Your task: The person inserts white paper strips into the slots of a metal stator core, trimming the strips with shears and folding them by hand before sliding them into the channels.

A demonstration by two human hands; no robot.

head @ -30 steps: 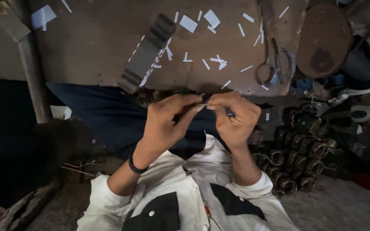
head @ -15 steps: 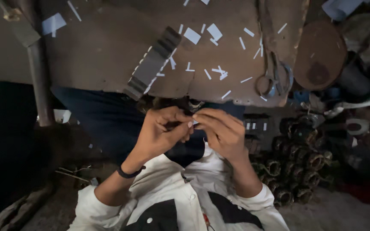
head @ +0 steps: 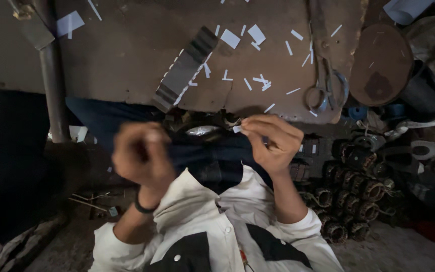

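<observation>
I'm seeing my right hand (head: 273,143) pinching a small white paper slip (head: 237,129) at the fingertips, just above the shiny metal part (head: 202,131) lying in the lap. My left hand (head: 142,156) is blurring, fingers curled; can't tell any grip. Scissors (head: 323,85) and paper scraps (head: 258,80) are lying on the board (head: 127,60).
</observation>
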